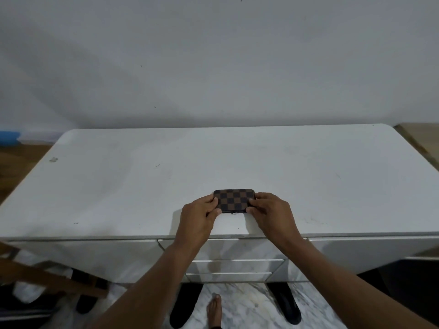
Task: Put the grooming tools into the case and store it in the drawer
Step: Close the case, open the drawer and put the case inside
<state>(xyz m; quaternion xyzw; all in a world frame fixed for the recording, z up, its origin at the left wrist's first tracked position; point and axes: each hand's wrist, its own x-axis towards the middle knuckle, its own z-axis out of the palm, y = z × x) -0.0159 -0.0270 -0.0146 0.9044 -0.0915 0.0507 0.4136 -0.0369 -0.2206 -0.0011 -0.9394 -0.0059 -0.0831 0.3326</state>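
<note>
White wall [213, 55] rose behind a broad white bench [118, 186], with drawers [235, 265] in its near front. At the bench's near middle, left hand [197, 214] and right hand [270, 212] held a closed checkered case [234, 200] by its ends, fingers [210, 201] curled round it.

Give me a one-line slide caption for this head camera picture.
Left hand and right hand grip the ends of a closed checkered case at the front of a white dresser.

A closed checkered case [234, 200] sits on the white desk [118, 186], near the middle of its front edge.
</note>
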